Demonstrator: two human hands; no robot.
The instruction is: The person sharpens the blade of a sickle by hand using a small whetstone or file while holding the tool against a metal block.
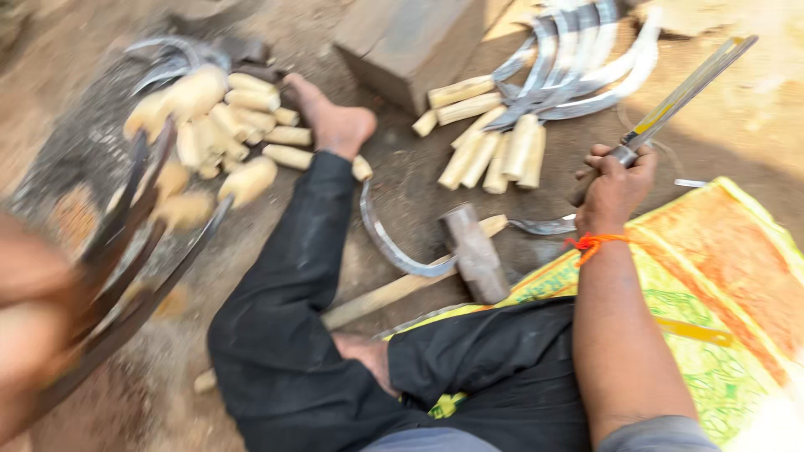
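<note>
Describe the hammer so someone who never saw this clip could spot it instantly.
Start at the person's black trouser leg stretched across the dirt ground. Just to its right, beside the yellow-orange woven mat, lies the hammer: a dark blocky metal head on a long pale wooden handle. Unlike the curved sickle blades around it, it is straight and blunt.

Right hand [614, 186] clenched, left hand [33, 318] blurred

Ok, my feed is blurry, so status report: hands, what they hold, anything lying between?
Right hand grips a long flat file. Left hand, blurred, holds several sickles. Hammer and loose sickle blade lie between.
</note>
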